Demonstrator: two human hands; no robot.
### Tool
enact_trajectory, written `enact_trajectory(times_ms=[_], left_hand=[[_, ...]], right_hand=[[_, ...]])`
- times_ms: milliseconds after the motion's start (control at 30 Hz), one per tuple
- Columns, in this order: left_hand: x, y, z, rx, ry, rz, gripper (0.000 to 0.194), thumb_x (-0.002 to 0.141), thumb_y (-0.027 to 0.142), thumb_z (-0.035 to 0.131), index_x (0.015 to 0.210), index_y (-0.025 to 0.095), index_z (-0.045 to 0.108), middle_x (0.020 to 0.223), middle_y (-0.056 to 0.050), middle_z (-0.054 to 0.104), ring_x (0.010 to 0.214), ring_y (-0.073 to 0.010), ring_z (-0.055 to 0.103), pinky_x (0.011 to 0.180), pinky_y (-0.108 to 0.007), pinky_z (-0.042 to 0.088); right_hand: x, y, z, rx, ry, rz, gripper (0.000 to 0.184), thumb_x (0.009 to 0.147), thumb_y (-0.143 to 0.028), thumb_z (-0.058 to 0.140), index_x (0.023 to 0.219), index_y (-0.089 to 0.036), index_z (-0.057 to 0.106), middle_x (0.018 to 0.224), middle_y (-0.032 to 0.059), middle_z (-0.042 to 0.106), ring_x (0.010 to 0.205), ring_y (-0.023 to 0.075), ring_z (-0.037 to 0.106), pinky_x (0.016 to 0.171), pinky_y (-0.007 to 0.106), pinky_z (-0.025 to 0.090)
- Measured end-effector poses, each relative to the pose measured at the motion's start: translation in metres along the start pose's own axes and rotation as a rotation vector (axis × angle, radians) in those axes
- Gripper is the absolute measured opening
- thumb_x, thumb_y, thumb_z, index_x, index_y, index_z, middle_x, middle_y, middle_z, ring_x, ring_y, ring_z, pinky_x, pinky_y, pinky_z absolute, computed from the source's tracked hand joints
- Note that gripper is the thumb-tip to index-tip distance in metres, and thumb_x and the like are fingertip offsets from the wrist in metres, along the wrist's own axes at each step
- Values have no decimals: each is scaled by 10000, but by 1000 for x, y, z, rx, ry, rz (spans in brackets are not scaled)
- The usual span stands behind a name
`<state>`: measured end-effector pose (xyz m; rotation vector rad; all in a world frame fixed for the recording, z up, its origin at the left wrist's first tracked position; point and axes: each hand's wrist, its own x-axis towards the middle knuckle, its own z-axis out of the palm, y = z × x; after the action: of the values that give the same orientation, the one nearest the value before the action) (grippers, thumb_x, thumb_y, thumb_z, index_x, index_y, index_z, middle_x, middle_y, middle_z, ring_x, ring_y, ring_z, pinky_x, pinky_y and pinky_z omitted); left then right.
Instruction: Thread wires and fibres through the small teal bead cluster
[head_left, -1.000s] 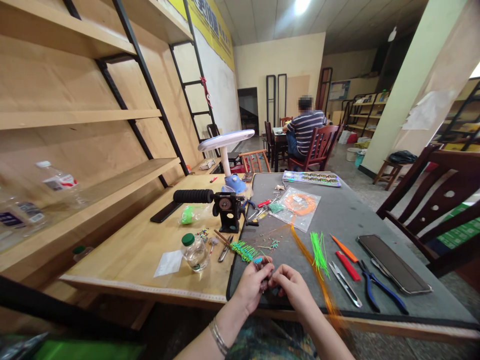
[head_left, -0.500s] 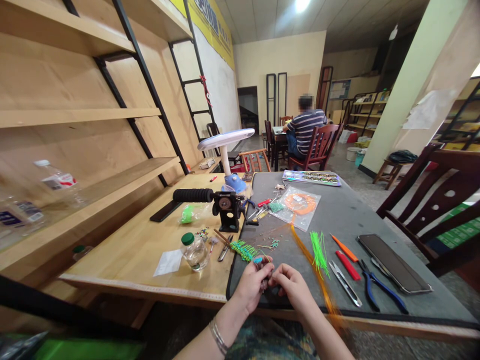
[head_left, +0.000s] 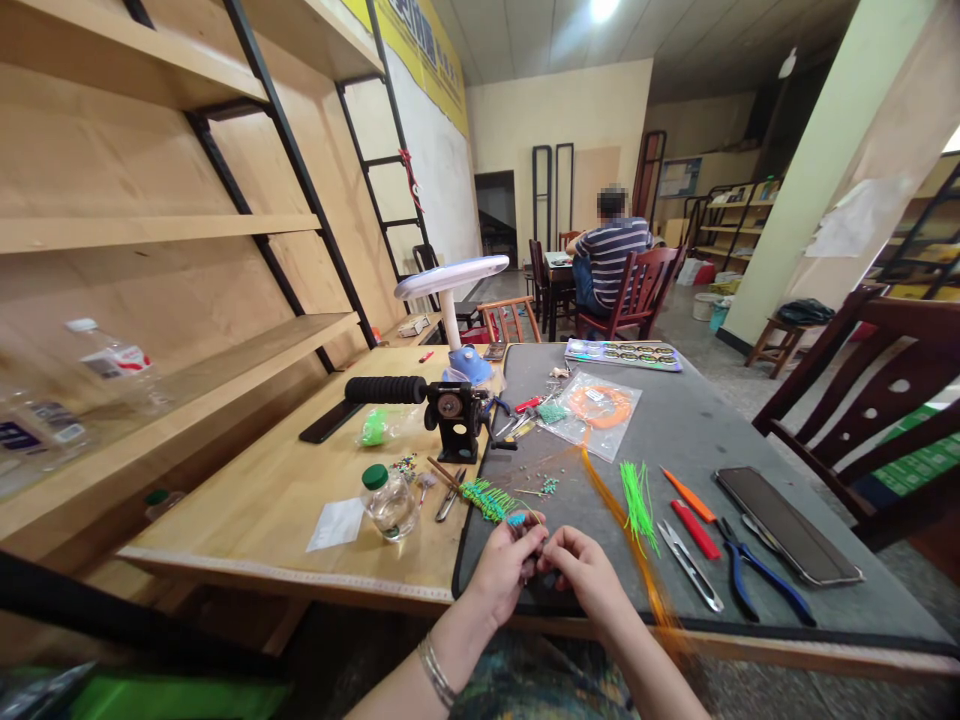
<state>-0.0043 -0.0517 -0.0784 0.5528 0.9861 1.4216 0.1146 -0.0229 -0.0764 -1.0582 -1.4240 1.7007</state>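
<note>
Close together at the mat's front edge, my two hands work with bent fingers. My left hand (head_left: 506,565), with silvery bangles at its wrist, is closed around a small blue piece (head_left: 516,520) that shows above the index finger. Thumb and fingertips of my right hand (head_left: 579,562) are pinched just beside it; whatever lies between them is too small to make out. Just beyond the left hand lies a bundle of green and blue strands (head_left: 487,500) on a thin brown stick, and a fine yellow-green strand runs near the fingers.
A black hand-cranked device (head_left: 457,420) and a green-capped bottle (head_left: 390,505) stand left. On the grey mat (head_left: 701,425) lie orange fibres (head_left: 611,495), green strands (head_left: 638,508), thread snips (head_left: 690,568), blue-handled pliers (head_left: 757,575) and a phone (head_left: 787,525). A seated person (head_left: 611,260) is farther back.
My hands stay in nearly the same place and pose, still pinched together. On the table nothing visibly moves. The seated person's arm is raised a little.
</note>
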Motion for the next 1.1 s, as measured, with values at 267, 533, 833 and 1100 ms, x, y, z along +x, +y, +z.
enact_trajectory(times_ms=[267,533,833,1100], left_hand=[[-1,-1,0,7,-1,4,419,589,352,807,859,140,569,601,56,541,419,-26,440,384,-152,187],[1,-2,-2,1,-2,-9,427,583,364,809,862,143,573,602,59,545,418,-27,442,381,-153,186],[1,-2,-2,1,6,-7,430,578,367,812,856,139,577,595,59,540,418,-24,435,382,-150,186],[0,-3,-1,9,4,-4,435,577,372,812,856,138,574,594,61,542,409,-22,436,377,-152,182]], right_hand=[[-1,1,1,4,-7,-2,196,656,-360,597,612,-192,506,564,-31,596,512,99,477,460,197,347],[1,2,0,6,-5,10,201,640,-367,601,603,-196,503,553,-35,586,512,101,477,458,197,343],[1,4,0,0,-3,12,203,648,-370,592,610,-198,491,553,-35,586,502,102,469,452,198,344],[2,5,0,-10,-9,1,200,659,-367,587,616,-197,491,553,-35,584,502,97,468,450,192,347]])
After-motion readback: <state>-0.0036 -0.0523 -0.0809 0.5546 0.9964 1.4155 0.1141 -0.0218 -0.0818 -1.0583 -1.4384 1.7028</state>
